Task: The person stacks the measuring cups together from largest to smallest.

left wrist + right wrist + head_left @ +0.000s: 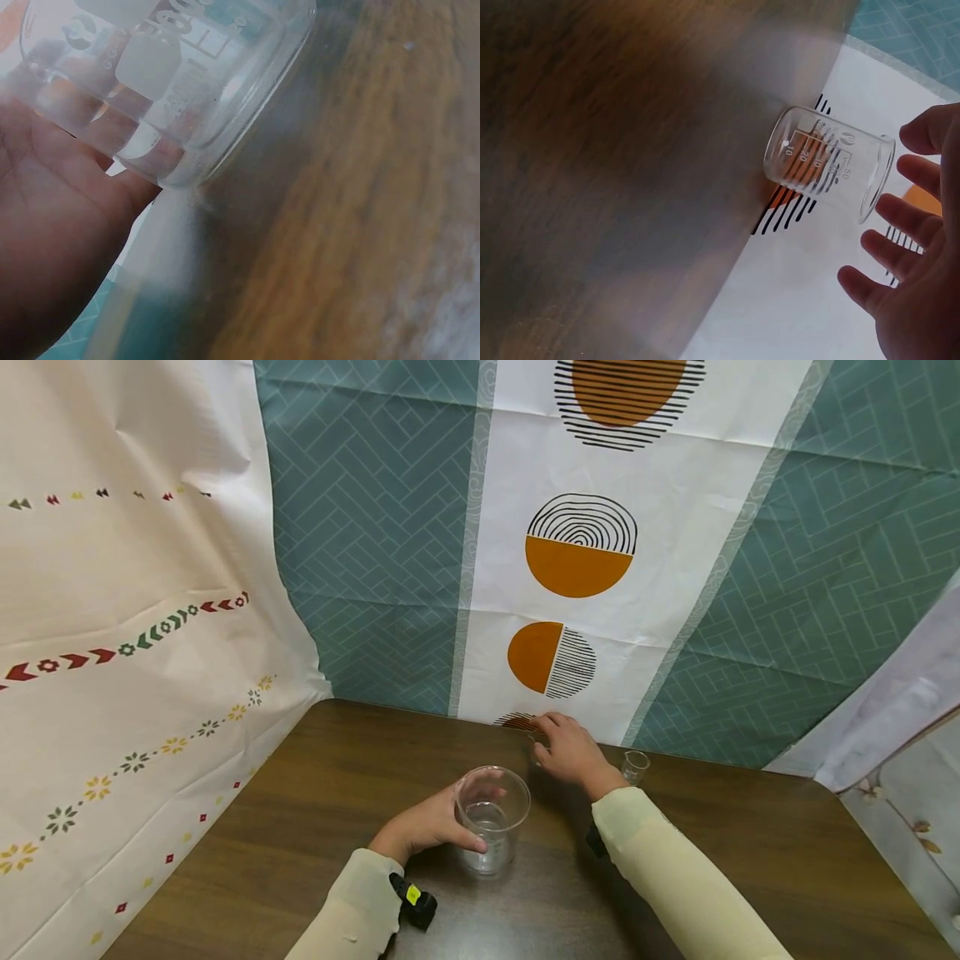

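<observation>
A large clear glass beaker [497, 852] stands on the table in the head view. My left hand [426, 827] grips its side, thumb at the front and fingers behind the glass. White printed markings show on the beaker [195, 82] in the left wrist view. At the back of the table, my right hand [572, 753] reaches over a small beaker, which it mostly hides in the head view. From the right wrist, that small beaker [826, 161] stands upright with graduations up to 50, and my spread fingers [904, 217] are around its rim.
Another small glass beaker [635, 768] stands near the back edge, just right of my right wrist. The brown wooden table [360, 777] meets a patterned cloth [375, 568] at the back. A white cloth [150, 710] hangs along the left side.
</observation>
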Available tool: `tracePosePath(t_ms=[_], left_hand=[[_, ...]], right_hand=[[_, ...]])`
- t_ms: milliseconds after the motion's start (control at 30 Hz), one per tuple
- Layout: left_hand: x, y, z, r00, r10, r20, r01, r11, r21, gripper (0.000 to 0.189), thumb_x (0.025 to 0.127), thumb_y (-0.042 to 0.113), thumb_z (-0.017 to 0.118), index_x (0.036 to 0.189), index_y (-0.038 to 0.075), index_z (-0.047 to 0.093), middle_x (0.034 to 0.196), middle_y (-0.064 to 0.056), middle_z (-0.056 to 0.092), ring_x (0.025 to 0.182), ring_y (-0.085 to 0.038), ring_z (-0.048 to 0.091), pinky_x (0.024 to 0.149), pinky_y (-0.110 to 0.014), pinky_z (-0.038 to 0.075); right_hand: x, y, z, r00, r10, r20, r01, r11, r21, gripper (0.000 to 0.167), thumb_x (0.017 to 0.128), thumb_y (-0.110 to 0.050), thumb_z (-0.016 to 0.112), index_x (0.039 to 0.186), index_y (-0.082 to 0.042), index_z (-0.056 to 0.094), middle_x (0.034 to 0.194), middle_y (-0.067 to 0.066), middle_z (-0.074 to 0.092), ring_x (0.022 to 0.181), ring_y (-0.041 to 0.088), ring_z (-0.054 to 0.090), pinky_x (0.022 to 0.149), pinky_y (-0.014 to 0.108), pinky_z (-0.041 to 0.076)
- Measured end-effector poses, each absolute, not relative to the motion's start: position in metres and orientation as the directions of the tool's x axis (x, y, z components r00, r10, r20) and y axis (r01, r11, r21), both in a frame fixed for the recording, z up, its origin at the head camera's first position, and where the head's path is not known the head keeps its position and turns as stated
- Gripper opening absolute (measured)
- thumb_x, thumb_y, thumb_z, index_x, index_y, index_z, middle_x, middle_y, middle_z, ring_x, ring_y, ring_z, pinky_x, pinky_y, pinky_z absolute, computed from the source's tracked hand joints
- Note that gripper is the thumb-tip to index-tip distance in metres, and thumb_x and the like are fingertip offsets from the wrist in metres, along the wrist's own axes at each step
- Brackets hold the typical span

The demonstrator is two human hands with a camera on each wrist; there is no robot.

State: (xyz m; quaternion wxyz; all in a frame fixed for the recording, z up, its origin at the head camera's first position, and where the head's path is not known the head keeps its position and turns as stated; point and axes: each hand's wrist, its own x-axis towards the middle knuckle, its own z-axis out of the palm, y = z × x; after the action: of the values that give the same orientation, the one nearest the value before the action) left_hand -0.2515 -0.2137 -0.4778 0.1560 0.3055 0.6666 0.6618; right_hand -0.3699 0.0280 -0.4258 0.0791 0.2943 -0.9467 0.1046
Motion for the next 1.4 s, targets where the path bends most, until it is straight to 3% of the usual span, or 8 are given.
tracePosePath(t_ms=[1400], left_hand=[[-0.2512,-0.2138,-0.4775,-0.768,0.615,0.18,0.187,-0.054,0.981,0.094,0.072,0.012,0.085,0.148,0.02,0.03,0.147,-0.016,0.042,0.137,-0.031,0.039,0.101,-0.025,0.044]], right_hand=[[-0.3761,0.0256,-0.428,-0.841,-0.532,0.1,-0.541,0.818,-0.194,0.047,0.093,-0.025,0.056,0.136,-0.008,0.052,0.14,0.015,0.051,0.129,0.035,0.048,0.108,0.051,0.038]])
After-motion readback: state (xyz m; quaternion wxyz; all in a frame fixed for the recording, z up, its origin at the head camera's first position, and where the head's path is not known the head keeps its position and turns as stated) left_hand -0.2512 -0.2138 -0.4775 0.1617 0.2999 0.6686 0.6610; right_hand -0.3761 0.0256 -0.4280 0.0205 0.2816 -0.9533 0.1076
